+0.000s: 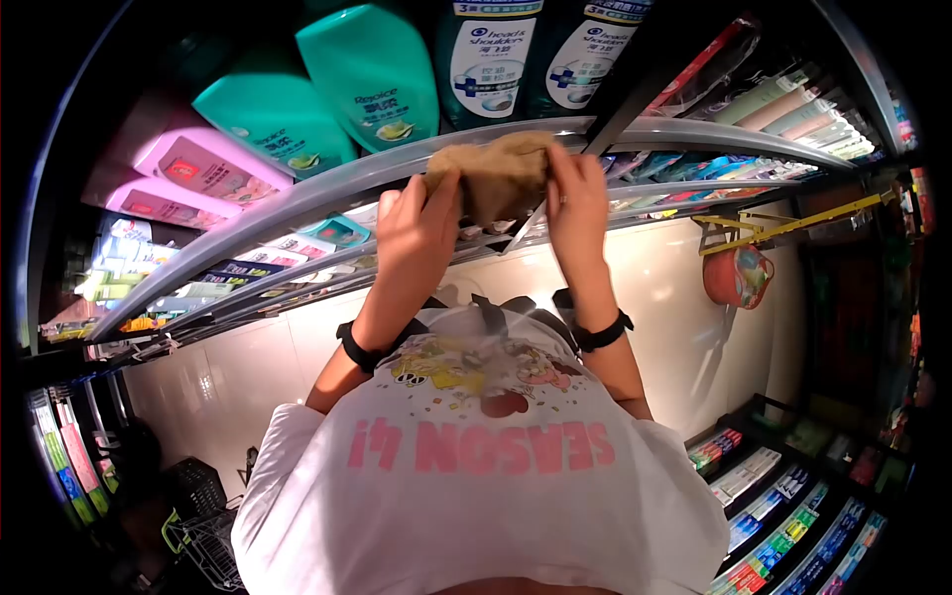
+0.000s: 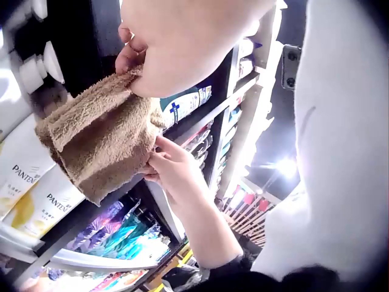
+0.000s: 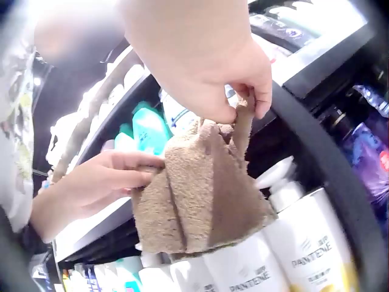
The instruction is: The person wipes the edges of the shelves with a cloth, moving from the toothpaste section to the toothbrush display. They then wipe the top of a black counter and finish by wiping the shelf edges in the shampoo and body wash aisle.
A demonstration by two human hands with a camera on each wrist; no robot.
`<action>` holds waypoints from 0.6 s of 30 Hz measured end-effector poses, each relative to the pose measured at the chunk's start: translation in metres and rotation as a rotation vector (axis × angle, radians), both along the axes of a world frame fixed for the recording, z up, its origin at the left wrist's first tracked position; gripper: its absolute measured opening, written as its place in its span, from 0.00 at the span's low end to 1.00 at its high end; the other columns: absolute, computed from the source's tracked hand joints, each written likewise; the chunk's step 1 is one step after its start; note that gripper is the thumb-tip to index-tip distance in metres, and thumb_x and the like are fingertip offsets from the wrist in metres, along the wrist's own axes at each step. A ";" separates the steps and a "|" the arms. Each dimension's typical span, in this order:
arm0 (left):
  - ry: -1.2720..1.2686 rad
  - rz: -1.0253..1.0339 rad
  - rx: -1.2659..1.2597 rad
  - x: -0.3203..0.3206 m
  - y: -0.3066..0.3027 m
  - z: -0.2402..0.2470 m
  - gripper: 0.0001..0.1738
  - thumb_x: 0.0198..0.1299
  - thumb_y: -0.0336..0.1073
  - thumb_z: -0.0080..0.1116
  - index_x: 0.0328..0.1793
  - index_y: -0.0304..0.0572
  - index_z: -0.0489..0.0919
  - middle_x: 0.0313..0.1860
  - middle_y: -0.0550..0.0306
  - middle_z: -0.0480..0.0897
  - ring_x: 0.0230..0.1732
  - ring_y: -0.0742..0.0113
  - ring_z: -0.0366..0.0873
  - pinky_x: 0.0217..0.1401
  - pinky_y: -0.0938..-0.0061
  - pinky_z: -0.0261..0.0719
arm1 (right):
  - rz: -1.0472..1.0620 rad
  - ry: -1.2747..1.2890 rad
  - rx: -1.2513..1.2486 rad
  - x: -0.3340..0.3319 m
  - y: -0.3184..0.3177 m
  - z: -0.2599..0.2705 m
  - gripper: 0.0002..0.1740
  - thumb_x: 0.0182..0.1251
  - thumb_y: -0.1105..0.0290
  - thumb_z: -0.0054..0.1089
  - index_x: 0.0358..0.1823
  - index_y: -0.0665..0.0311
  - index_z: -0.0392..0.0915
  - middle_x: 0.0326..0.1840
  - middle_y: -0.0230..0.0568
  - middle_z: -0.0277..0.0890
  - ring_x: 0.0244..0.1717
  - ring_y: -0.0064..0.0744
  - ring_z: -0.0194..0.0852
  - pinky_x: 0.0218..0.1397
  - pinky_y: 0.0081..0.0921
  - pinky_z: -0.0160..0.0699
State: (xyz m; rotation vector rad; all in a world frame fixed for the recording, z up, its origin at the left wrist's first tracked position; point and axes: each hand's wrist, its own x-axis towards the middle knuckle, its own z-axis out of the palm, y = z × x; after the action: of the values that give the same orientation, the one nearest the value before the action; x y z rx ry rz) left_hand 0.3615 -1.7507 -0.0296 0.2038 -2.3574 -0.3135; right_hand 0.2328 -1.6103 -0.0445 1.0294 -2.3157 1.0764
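Bright glare, dark warped edges

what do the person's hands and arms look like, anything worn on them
The left hand and right hand are bare, with no gloves. A black band circles each wrist, and the shirt's sleeves are short and white.

The brown cloth (image 3: pixel 188 198) is rough, fuzzy and matt. At far left, the green bottles (image 1: pixel 367 74) and pink bottles (image 1: pixel 213 171) are smooth, lightly glossy plastic. The floor (image 1: pixel 659 307) is smooth and shiny; the shirt (image 1: pixel 481 521) is matt cloth.
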 end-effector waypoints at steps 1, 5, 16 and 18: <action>0.001 0.005 0.002 -0.002 0.001 -0.001 0.21 0.47 0.22 0.58 0.51 0.39 0.77 0.29 0.52 0.71 0.26 0.54 0.65 0.34 0.68 0.65 | -0.039 0.039 -0.027 -0.006 0.005 -0.002 0.21 0.54 0.83 0.55 0.52 0.62 0.74 0.35 0.45 0.69 0.36 0.44 0.71 0.38 0.31 0.72; 0.030 -0.031 0.102 -0.008 0.005 -0.006 0.19 0.51 0.25 0.56 0.51 0.42 0.78 0.31 0.50 0.72 0.28 0.52 0.67 0.35 0.65 0.66 | 0.022 -0.103 -0.256 -0.011 0.009 -0.004 0.16 0.56 0.81 0.56 0.48 0.63 0.76 0.33 0.44 0.70 0.32 0.40 0.72 0.34 0.27 0.72; -0.191 -0.195 0.414 -0.003 0.006 0.002 0.27 0.55 0.30 0.53 0.64 0.36 0.68 0.44 0.38 0.71 0.44 0.41 0.71 0.49 0.62 0.70 | -0.061 0.188 -0.218 -0.019 0.004 -0.015 0.16 0.50 0.83 0.58 0.42 0.64 0.79 0.35 0.42 0.71 0.36 0.42 0.71 0.39 0.31 0.72; -0.161 -0.199 0.379 -0.005 0.010 0.007 0.28 0.55 0.31 0.54 0.64 0.36 0.67 0.44 0.39 0.71 0.45 0.41 0.71 0.49 0.62 0.70 | -0.088 0.108 -0.193 -0.018 0.006 -0.012 0.17 0.50 0.83 0.57 0.44 0.64 0.79 0.36 0.44 0.71 0.38 0.44 0.72 0.41 0.32 0.72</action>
State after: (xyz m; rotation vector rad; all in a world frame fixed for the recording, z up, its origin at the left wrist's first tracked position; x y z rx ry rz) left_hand 0.3564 -1.7402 -0.0223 0.1784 -2.4630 -0.8708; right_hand 0.2145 -1.6045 -0.0563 0.8818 -2.1042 1.1544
